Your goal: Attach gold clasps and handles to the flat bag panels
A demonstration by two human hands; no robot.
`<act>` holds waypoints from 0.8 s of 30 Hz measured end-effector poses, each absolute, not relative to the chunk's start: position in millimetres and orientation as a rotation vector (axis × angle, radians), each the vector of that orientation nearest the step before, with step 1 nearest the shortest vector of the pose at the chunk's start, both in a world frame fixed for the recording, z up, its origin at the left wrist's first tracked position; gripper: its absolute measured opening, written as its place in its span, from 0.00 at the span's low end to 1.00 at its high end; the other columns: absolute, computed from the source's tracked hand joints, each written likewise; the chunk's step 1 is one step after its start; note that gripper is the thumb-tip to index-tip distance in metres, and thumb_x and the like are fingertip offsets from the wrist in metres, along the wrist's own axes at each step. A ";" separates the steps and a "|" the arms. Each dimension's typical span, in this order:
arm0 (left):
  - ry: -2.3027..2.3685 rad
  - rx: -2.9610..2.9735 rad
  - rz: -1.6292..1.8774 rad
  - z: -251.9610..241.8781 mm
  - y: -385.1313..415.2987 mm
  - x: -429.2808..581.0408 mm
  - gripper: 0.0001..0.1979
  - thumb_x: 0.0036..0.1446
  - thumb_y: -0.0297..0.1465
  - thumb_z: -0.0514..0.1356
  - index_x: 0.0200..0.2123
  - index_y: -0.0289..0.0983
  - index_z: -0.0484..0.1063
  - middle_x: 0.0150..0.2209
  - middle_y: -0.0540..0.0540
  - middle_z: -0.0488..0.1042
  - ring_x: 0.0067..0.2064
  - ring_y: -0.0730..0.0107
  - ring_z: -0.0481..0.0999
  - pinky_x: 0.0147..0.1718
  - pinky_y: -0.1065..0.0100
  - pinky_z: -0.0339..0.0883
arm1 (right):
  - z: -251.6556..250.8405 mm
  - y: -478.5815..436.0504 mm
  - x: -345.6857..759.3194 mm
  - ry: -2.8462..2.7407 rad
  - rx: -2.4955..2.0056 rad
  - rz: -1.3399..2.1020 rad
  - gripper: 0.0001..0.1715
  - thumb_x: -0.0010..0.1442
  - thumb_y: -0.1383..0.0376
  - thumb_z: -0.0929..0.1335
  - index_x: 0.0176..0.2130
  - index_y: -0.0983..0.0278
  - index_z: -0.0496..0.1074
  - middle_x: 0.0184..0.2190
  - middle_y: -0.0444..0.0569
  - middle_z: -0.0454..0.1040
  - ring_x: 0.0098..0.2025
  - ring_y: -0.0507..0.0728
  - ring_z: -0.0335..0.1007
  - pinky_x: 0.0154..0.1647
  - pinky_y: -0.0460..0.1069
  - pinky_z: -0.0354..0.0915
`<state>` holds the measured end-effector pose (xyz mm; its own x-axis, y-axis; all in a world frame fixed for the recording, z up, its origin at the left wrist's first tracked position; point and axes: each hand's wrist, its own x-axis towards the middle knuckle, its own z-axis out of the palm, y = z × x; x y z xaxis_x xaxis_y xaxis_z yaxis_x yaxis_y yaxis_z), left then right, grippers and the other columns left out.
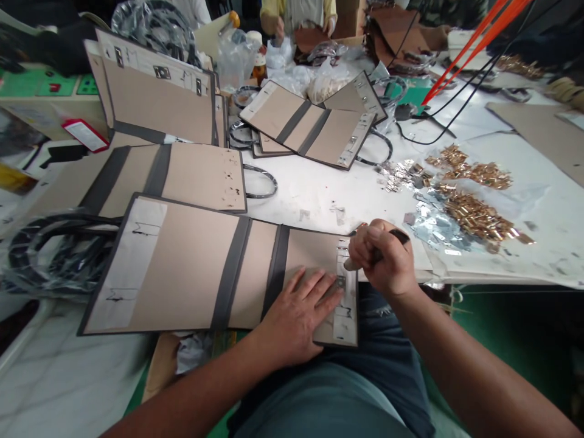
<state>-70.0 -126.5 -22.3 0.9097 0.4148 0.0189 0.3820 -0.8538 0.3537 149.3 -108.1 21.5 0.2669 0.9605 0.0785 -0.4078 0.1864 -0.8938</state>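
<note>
A long beige bag panel [191, 261] with dark edges and two dark crosswise bands lies in front of me, its right end over my lap. My left hand [296, 316] rests flat on that end, fingers stretched toward a white strip [345, 322] with small metal fittings. Above the strip my right hand [385, 258] is closed around a short stick-like tool [401, 236] with a dark end. Its pale tip is at the strip's upper part; whether it touches cannot be made out. The tool's exact kind is hidden by my fingers.
More panels [310, 125] with black looped handles [262, 182] lie behind and to the left. Piles of gold metal pieces [483, 213] and silver plates [431, 225] are on the white table [301, 182] to the right. Orange straps [474, 42] hang there. A person [298, 15] is across the table.
</note>
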 end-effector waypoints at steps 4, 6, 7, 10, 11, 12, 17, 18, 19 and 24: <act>0.585 2.709 0.072 -18.1 -124.6 -67.7 0.51 0.53 0.46 0.71 0.74 0.40 0.55 0.77 0.42 0.47 0.78 0.48 0.42 0.76 0.43 0.27 | 11.4 -120.0 150.6 -0.678 -0.885 1.144 0.24 0.61 0.60 0.72 0.23 0.63 0.57 0.17 0.40 0.56 0.17 0.47 0.52 0.18 0.44 0.52; 0.582 2.712 0.057 -16.4 -124.3 -66.7 0.51 0.53 0.46 0.71 0.75 0.40 0.54 0.77 0.41 0.47 0.78 0.48 0.42 0.76 0.42 0.26 | 8.3 -123.0 153.0 -0.623 -0.875 1.152 0.24 0.59 0.59 0.73 0.23 0.63 0.58 0.16 0.39 0.55 0.17 0.47 0.51 0.18 0.44 0.51; 0.582 2.714 0.056 -15.9 -124.2 -66.5 0.51 0.54 0.46 0.70 0.75 0.39 0.54 0.77 0.40 0.46 0.78 0.48 0.42 0.75 0.41 0.25 | 8.1 -123.9 154.2 -0.603 -0.873 1.154 0.25 0.59 0.59 0.73 0.22 0.63 0.58 0.16 0.39 0.54 0.17 0.47 0.50 0.17 0.44 0.50; 0.581 2.715 0.082 -16.6 -123.5 -67.1 0.50 0.55 0.50 0.68 0.75 0.39 0.54 0.77 0.42 0.47 0.78 0.47 0.42 0.75 0.41 0.21 | 11.3 -125.6 156.3 -0.588 -0.875 1.147 0.24 0.59 0.59 0.73 0.22 0.63 0.59 0.16 0.39 0.54 0.16 0.47 0.51 0.18 0.45 0.51; 0.581 2.716 0.092 -17.3 -122.9 -67.4 0.49 0.56 0.51 0.67 0.75 0.40 0.55 0.77 0.43 0.47 0.78 0.48 0.42 0.75 0.41 0.21 | 13.0 -125.7 156.4 -0.587 -0.872 1.143 0.23 0.59 0.59 0.72 0.23 0.63 0.59 0.16 0.40 0.55 0.17 0.47 0.51 0.18 0.45 0.51; 0.583 2.719 0.103 -18.3 -122.2 -67.4 0.49 0.56 0.52 0.66 0.74 0.40 0.55 0.77 0.44 0.47 0.78 0.48 0.42 0.75 0.42 0.20 | 14.4 -125.7 156.2 -0.585 -0.866 1.137 0.22 0.59 0.59 0.72 0.23 0.63 0.60 0.16 0.40 0.55 0.17 0.48 0.52 0.18 0.45 0.52; 0.608 2.762 0.087 -20.8 -117.6 -64.1 0.50 0.56 0.54 0.66 0.75 0.39 0.54 0.78 0.45 0.46 0.78 0.49 0.40 0.74 0.43 0.17 | 13.2 -123.2 154.3 -0.599 -0.848 1.116 0.22 0.61 0.59 0.72 0.23 0.63 0.60 0.16 0.40 0.56 0.17 0.48 0.52 0.18 0.45 0.51; 0.605 2.769 0.072 -20.5 -116.7 -63.1 0.50 0.57 0.54 0.66 0.75 0.39 0.53 0.78 0.44 0.47 0.78 0.48 0.41 0.74 0.43 0.17 | 11.7 -122.4 154.2 -0.603 -0.848 1.113 0.22 0.61 0.59 0.72 0.23 0.63 0.60 0.16 0.40 0.56 0.17 0.48 0.52 0.18 0.45 0.51; 0.597 2.774 0.058 -19.8 -115.9 -62.1 0.50 0.57 0.54 0.65 0.75 0.39 0.53 0.78 0.43 0.47 0.78 0.48 0.41 0.74 0.42 0.17 | 10.1 -121.8 154.3 -0.604 -0.847 1.114 0.22 0.61 0.59 0.72 0.23 0.63 0.60 0.16 0.40 0.56 0.17 0.48 0.52 0.18 0.45 0.52; 0.581 2.782 0.008 -14.7 -113.5 -58.5 0.49 0.60 0.54 0.63 0.76 0.38 0.52 0.77 0.40 0.49 0.77 0.45 0.43 0.73 0.40 0.17 | 5.9 -120.8 157.5 -0.589 -0.842 1.130 0.23 0.61 0.59 0.72 0.23 0.63 0.60 0.17 0.39 0.55 0.17 0.47 0.51 0.18 0.44 0.52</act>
